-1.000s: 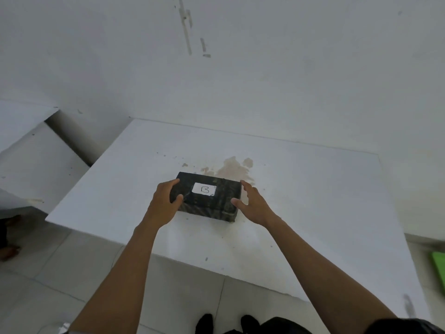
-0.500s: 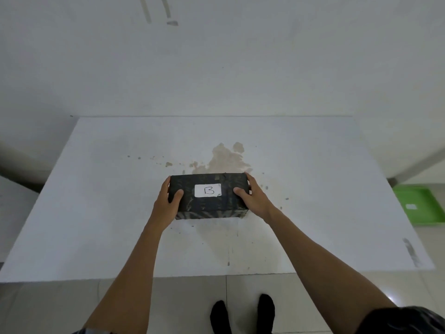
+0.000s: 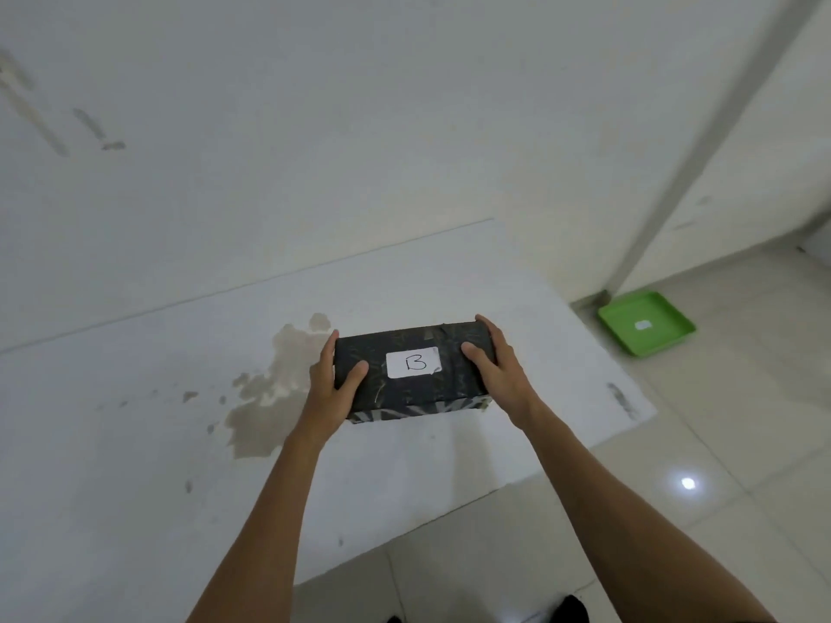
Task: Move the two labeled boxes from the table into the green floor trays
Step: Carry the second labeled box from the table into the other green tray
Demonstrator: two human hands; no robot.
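A bare white room: white wall behind, a white desk with a brown stain on its top, pale glossy tile floor beyond.

The left hand is clamped on the left end of the box, thumb lying over the top face, fingers wrapped down the end. The right hand is clamped on the right end in the same way, thumb on top just right of the label, fingers curled round the far corner. Both hands are open only as wide as the box ends need, pressing inward against each other.

The box is dark, wrapped in patterned paper, its white label marked "B". It sits over the desk, right of the stain; whether its base touches the top or is just clear of it I cannot tell.

It looks stiff and square-edged, likely cardboard, and probably light to moderate, since an end grip seems enough. The wrap may be a bit slick, so holding the two short ends with thumbs on top suits it; fingers under the base would be safer for the walk.

Well right of the box, on the floor by the wall corner, lies a green tray with a small white tag inside. No second box or tray is in view.
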